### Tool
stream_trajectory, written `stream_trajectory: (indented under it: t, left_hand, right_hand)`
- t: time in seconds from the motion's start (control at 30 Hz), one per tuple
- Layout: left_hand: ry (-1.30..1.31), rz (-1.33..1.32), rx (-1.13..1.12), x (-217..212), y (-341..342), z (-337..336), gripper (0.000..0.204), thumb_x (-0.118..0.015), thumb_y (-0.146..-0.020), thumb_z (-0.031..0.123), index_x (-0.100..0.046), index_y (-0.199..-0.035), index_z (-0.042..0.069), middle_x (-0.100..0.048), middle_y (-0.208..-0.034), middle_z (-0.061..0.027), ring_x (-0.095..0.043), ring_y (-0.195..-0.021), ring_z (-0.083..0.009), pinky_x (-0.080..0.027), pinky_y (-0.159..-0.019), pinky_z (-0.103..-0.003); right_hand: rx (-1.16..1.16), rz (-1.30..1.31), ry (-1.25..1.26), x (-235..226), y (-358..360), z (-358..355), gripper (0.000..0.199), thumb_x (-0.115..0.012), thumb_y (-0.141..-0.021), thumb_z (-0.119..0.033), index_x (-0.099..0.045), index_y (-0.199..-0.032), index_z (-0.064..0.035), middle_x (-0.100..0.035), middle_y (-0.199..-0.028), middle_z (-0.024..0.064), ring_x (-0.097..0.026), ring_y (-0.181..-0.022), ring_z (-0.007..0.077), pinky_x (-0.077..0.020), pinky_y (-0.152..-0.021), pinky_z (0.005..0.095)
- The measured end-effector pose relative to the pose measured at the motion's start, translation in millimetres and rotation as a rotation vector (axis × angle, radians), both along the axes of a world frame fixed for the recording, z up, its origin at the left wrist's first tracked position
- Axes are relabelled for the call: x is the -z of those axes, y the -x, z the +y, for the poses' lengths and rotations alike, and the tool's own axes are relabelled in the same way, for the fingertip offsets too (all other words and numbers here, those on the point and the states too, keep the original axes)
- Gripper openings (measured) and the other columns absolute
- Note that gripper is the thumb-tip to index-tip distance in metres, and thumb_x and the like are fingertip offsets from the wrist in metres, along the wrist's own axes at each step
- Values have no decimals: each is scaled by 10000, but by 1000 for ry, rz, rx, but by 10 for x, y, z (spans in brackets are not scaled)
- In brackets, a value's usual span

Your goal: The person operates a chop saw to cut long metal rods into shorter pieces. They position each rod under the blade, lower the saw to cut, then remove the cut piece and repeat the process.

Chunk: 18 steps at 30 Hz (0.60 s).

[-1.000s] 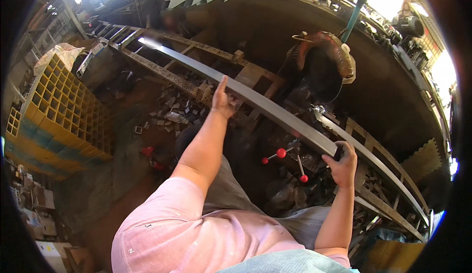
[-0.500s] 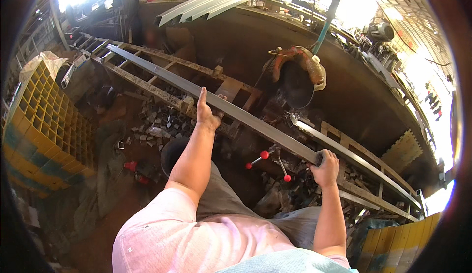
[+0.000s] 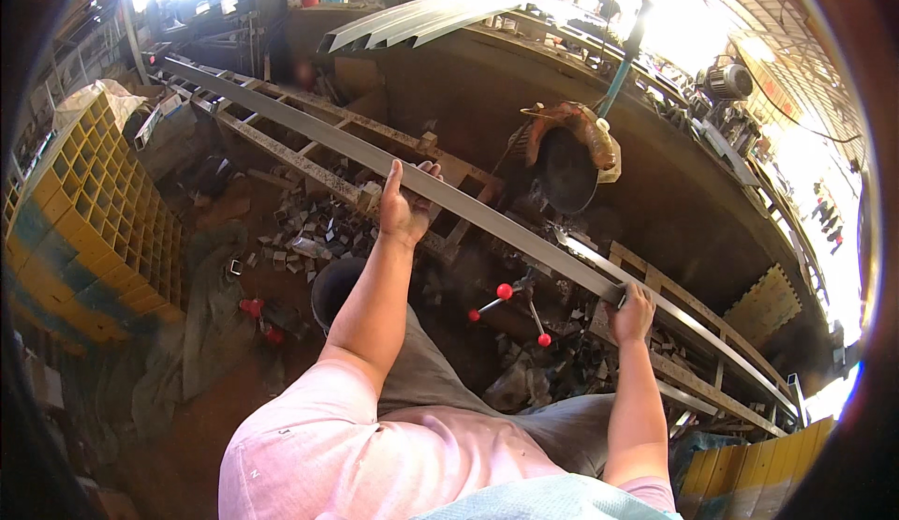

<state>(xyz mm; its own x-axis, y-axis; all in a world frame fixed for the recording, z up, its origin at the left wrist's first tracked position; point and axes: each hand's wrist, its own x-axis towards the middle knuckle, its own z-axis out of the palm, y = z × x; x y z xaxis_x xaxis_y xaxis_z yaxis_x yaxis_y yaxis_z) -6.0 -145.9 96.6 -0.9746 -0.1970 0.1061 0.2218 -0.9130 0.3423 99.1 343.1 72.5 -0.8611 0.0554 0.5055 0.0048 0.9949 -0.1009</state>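
Note:
A long grey metal tube slants across the view, from the upper left down to the centre right. My left hand bears it near its middle, thumb up on the near side and fingertips showing past the far edge. At the near right end, my right hand grips the tube with bent fingers. Beyond the tube stands a dark round saw blade under a worn orange guard. Just below the tube, between my hands, is a clamp handle with red balls.
A ladder-like rail frame runs under the tube. Another shiny tube lies on the right-hand rails. Cut metal pieces litter the floor. Yellow-blue stacked tubes stand at left, more yellow stock at lower right. A motor sits upper right.
The tube's far end now reaches farther toward the upper left along the rail frame. My right hand and the near end have shifted slightly right and away. The whole view has turned a little.

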Motion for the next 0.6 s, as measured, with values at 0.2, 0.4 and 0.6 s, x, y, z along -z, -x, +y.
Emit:
stream_trajectory:
  t: [0.2,0.4,0.6]
  left_hand:
    - [71,214,-79,-158,-108,26,415,-706,-1043,377,-607,-1255,33,-687,-1158,-129,-670,-1156,-307,-500,-1136,-489]
    - [119,231,-121,-292,-256,98,390,-711,-1049,322,-564,-1275,42,-643,-1120,-94,-646,-1107,-283,-485,-1140,-528]
    - [115,235,-149,-356,-300,161,335,-734,-1040,292,-588,-1222,53,-656,-1100,-100,-663,-1063,-271,-521,-1067,-505]
  right_hand:
    - [27,55,63,343,-4,-263,500,-942,-721,-207,-667,-1133,-135,-646,-1272,83,-565,-1270,371,-466,-1028,516]
    - [74,63,71,339,41,-320,525,-934,-728,-162,-632,-1157,-126,-624,-1327,75,-558,-1300,355,-460,-1047,511]
    - [77,123,93,258,84,-145,545,-932,-725,-153,-645,-1186,-121,-672,-1260,104,-581,-1281,367,-466,-1044,511]
